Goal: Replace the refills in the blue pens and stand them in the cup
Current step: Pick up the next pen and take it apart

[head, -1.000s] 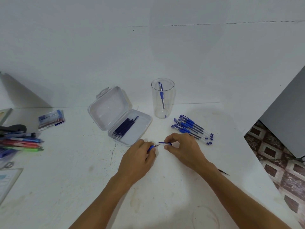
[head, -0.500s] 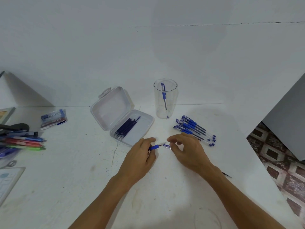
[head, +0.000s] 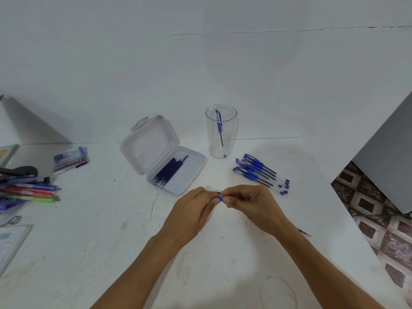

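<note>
My left hand [head: 191, 211] and my right hand [head: 252, 205] meet fingertip to fingertip at the table's middle, both closed on one blue pen [head: 219, 197]. Only its blue grip shows between the fingers. A clear cup [head: 221, 132] stands behind them with one blue pen upright inside. Several blue pens [head: 259, 172] lie in a row right of the cup. An open white case [head: 165, 157] to the left holds several dark blue refills [head: 170, 171].
Coloured pens and markers [head: 31, 190] lie at the left edge, with a small packet [head: 70, 159] behind them. A thin dark refill [head: 304, 232] lies by my right forearm. The table's right edge drops to a tiled floor [head: 379, 219].
My hands have closed together. The gap between the pen parts, seen earlier with a tip exposed, is gone and only the blue grip shows now.
</note>
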`<act>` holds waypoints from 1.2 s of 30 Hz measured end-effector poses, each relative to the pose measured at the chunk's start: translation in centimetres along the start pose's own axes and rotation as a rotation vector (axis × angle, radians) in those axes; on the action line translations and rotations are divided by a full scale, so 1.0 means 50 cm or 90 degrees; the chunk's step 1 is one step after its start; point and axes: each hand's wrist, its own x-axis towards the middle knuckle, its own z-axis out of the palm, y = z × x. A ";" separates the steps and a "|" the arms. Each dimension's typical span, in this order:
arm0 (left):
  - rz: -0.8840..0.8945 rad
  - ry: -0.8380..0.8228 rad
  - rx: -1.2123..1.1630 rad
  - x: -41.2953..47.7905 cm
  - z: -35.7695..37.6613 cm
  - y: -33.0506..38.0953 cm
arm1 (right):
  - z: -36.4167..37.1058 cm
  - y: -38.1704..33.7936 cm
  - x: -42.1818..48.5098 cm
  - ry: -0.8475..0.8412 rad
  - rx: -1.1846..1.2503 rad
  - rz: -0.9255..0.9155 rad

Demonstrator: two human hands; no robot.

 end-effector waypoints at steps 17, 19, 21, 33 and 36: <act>-0.012 -0.009 0.034 -0.009 0.001 0.006 | -0.011 -0.020 -0.008 -0.017 0.051 0.090; -0.009 -0.017 0.041 -0.009 0.002 0.007 | -0.012 -0.021 -0.009 -0.020 0.043 0.104; -0.008 -0.027 0.041 -0.011 0.004 0.008 | -0.012 -0.020 -0.011 -0.039 0.031 0.094; -0.014 -0.018 0.038 -0.013 0.003 0.004 | -0.010 -0.024 -0.012 -0.041 0.059 0.134; -0.011 -0.023 0.039 -0.012 0.003 0.006 | -0.007 -0.018 -0.012 -0.047 0.023 0.128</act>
